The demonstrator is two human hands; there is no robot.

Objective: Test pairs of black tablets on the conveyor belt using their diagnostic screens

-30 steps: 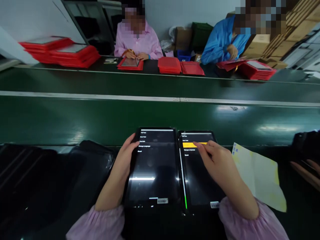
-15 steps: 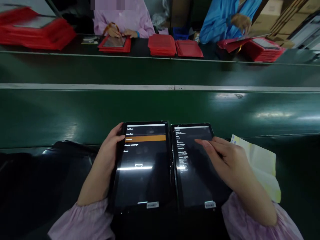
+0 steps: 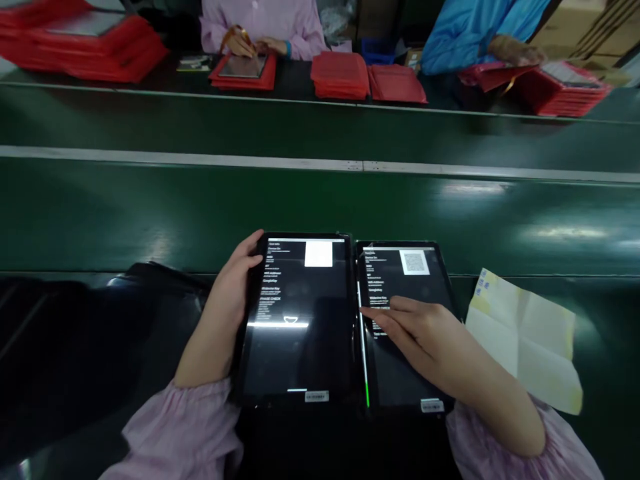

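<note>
Two dark tablets lie side by side in front of me, each with a small barcode label at its lower edge. My left hand (image 3: 233,297) grips the left edge of the left tablet (image 3: 300,353), its thumb near the screen's rim. White text and a blank white square show on that screen. Over the right tablet (image 3: 405,373) is my right hand (image 3: 430,340), one finger stretched toward its left edge and other fingers curled, holding nothing. A QR code stands at the top of this screen; the hand covers part of its text. Whether the fingertip touches is unclear.
A creased yellowish paper (image 3: 525,333) lies right of the tablets. Black sheeting (image 3: 100,353) is on the left. Across the green bench (image 3: 250,200), two co-workers handle tablets and red sleeves; stacks of red sleeves (image 3: 340,75) stand along the far edge.
The left screen has changed from a menu to an information page with a white square. A QR code has appeared on the right screen. My right hand has moved left and down across it.
</note>
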